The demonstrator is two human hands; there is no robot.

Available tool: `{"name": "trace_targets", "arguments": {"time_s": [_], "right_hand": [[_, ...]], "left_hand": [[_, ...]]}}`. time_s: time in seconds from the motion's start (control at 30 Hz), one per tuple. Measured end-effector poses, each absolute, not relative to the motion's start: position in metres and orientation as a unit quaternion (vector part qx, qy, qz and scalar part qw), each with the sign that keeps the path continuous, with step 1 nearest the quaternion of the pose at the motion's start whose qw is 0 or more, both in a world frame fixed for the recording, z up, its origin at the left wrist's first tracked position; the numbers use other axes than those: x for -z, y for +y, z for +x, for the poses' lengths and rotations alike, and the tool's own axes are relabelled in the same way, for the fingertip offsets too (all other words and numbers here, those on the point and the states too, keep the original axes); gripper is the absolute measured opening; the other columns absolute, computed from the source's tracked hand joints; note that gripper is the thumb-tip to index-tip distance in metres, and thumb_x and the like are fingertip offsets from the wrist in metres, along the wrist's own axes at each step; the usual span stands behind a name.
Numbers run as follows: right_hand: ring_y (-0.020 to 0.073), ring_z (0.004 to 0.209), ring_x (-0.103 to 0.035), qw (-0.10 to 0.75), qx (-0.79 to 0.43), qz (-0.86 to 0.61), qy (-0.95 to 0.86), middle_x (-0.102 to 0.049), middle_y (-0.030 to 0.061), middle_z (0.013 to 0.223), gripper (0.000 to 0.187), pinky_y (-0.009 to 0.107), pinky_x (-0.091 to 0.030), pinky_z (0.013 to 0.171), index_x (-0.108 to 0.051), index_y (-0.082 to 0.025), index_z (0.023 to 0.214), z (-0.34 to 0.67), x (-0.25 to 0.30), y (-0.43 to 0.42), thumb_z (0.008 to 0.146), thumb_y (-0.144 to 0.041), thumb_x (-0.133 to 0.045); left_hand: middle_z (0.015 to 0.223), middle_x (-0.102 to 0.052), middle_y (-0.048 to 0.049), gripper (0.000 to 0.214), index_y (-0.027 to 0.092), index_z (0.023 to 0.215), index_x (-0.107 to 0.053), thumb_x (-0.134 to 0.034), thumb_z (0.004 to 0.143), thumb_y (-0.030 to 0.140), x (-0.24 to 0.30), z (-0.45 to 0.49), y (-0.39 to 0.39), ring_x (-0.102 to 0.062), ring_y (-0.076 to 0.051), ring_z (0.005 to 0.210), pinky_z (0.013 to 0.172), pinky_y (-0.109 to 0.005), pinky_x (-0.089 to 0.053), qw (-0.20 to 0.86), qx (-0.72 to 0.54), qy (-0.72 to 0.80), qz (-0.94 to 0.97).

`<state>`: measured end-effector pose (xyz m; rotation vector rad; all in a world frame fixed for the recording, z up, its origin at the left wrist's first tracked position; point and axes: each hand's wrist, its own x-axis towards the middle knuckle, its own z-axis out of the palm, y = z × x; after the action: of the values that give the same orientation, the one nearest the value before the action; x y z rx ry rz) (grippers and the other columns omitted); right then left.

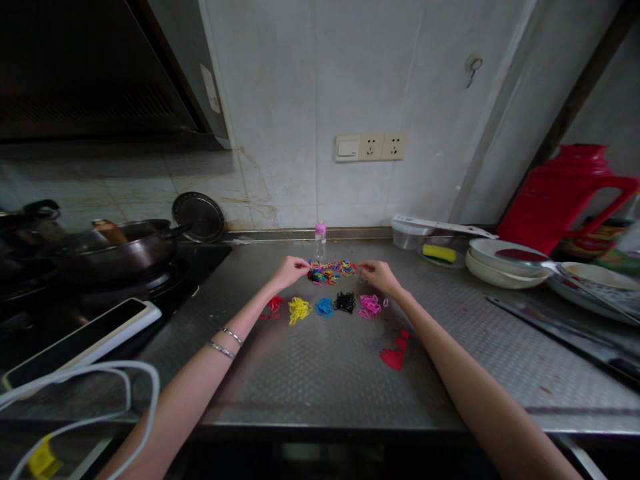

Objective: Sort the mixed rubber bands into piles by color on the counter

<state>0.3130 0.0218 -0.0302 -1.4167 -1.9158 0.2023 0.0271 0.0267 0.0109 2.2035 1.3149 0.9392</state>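
A heap of mixed-colour small rubber bands (pixel 325 275) lies on the metal counter between my two hands. My left hand (pixel 290 273) is at its left edge with thumb and finger pinched; a dark speck shows there, too small to name. At the right edge my right hand (pixel 379 275) pinches what looks like a reddish rubber band. Nearer to me lie separate piles in a row: red bands (pixel 275 304), yellow bands (pixel 299 311), blue bands (pixel 325 307), black bands (pixel 345 302) and pink bands (pixel 370 305). Behind the heap stands a small clear bottle with a pink cap (pixel 321 241).
Red torn-looking pieces (pixel 395 355) lie at front right. A pan (pixel 120 253) sits on the stove at left, beside a white device (pixel 85 340) with a cable. Bowls (pixel 505 263), a yellow sponge (pixel 439 253) and a red thermos jug (pixel 555 200) stand at right.
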Motion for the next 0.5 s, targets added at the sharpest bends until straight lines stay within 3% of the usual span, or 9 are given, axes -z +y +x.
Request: {"name": "trace_targets", "arguments": {"time_s": [0.27, 0.5], "right_hand": [[0.0170, 0.075, -0.059, 0.296, -0.001, -0.623, -0.723, -0.067, 0.0049, 0.084, 0.028, 0.022, -0.040, 0.062, -0.066, -0.024, 0.096, 0.313, 0.032, 0.016, 0.073, -0.025, -0.049], [0.0179, 0.093, -0.052, 0.270, 0.011, -0.532, -0.802, -0.061, 0.0082, 0.101, 0.033, 0.026, -0.038, 0.081, -0.061, -0.020, 0.106, 0.308, 0.037, 0.024, 0.075, -0.021, -0.049]], "left_hand": [[0.070, -0.064, -0.0045, 0.019, 0.013, 0.078, -0.069, -0.054, 0.070, 0.022, -0.005, 0.085, -0.023, -0.053, -0.011, 0.061, 0.058, -0.021, -0.038, 0.205, -0.290, 0.354, 0.865], [0.068, -0.063, -0.0033, 0.020, 0.014, 0.082, -0.069, -0.057, 0.068, 0.021, 0.001, 0.095, -0.031, -0.051, -0.011, 0.059, 0.057, -0.021, -0.037, 0.183, -0.271, 0.350, 0.878]]}}
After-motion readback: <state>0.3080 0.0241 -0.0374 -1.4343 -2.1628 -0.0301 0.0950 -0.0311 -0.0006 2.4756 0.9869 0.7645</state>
